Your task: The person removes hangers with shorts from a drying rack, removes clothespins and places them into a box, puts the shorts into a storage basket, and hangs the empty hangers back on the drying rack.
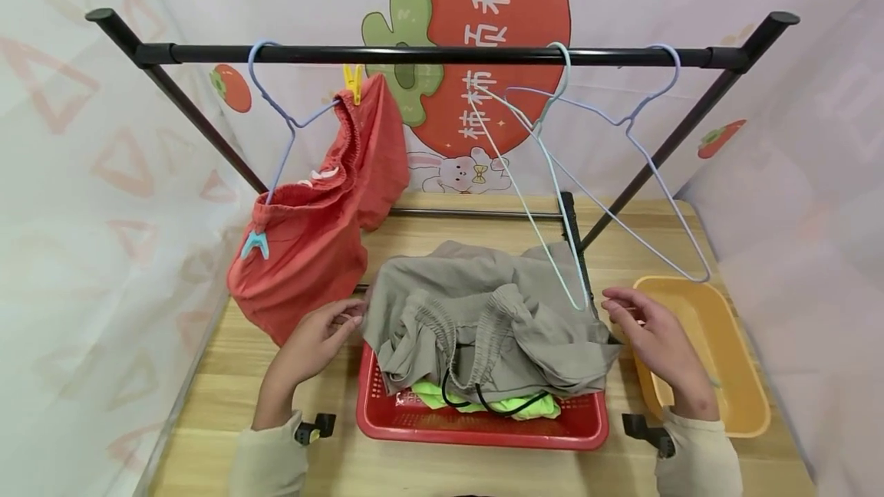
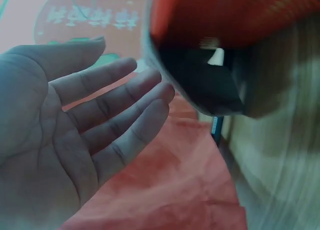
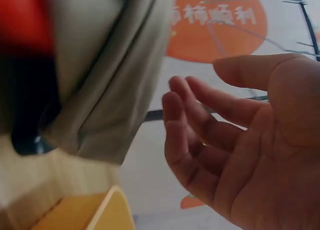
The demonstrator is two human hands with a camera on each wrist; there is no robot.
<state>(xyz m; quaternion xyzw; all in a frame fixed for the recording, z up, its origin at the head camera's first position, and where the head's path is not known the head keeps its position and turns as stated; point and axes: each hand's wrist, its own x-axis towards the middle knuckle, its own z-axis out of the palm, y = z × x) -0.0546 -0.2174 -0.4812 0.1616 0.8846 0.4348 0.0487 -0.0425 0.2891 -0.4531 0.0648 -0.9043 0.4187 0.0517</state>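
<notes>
Grey-khaki shorts (image 1: 483, 305) lie crumpled over a red basket (image 1: 483, 426), covering a neon green garment (image 1: 483, 406) with a black cord. My left hand (image 1: 345, 319) hovers at the shorts' left edge with relaxed fingers, and the left wrist view shows its palm (image 2: 100, 120) empty. At the shorts' right edge is my right hand (image 1: 621, 309), fingers loosely bent and holding nothing (image 3: 225, 135). The khaki cloth (image 3: 110, 74) hangs just beside it. Orange-red shorts (image 1: 311, 251) hang on a pale blue hanger (image 1: 276, 144), pinned by a yellow clip (image 1: 353, 81) and a blue clip (image 1: 255, 245).
A black rack bar (image 1: 442, 54) spans the wooden table (image 1: 228, 374). Two bare wire hangers (image 1: 545, 175) (image 1: 649, 167) hang at its right end. A yellow tub (image 1: 732, 351) stands right of the basket. Printed fabric walls close in on the sides and back.
</notes>
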